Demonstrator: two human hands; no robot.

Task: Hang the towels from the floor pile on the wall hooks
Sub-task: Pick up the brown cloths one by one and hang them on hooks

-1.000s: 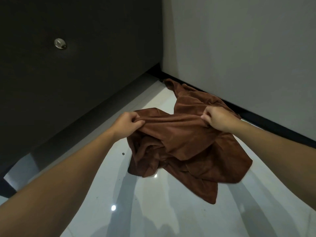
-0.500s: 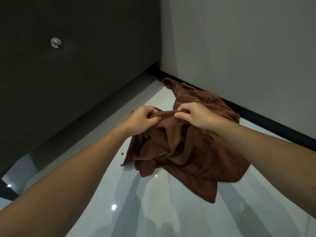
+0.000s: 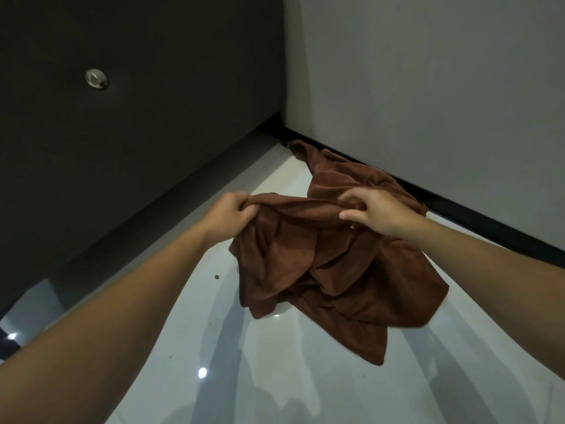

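Note:
A brown towel [image 3: 293,264] hangs crumpled above the glossy white floor, held by its upper edge. My left hand [image 3: 229,214] grips that edge at the left, fingers curled round the cloth. My right hand [image 3: 371,211] pinches the edge further right, with some fingers sticking out over the fabric. Behind and under it, more brown towel cloth [image 3: 342,175] lies piled on the floor in the corner against the skirting. A round metal wall hook [image 3: 96,79] sits on the dark wall at the upper left.
The dark wall [image 3: 137,117] on the left meets a pale grey wall [image 3: 428,87] on the right in a corner. A black skirting [image 3: 477,215] runs along the grey wall's foot. The white floor [image 3: 275,377] reflects ceiling lights.
My hands, which had come close together on the towel's edge, have moved apart again along it. The towel still hangs between them above the pile.

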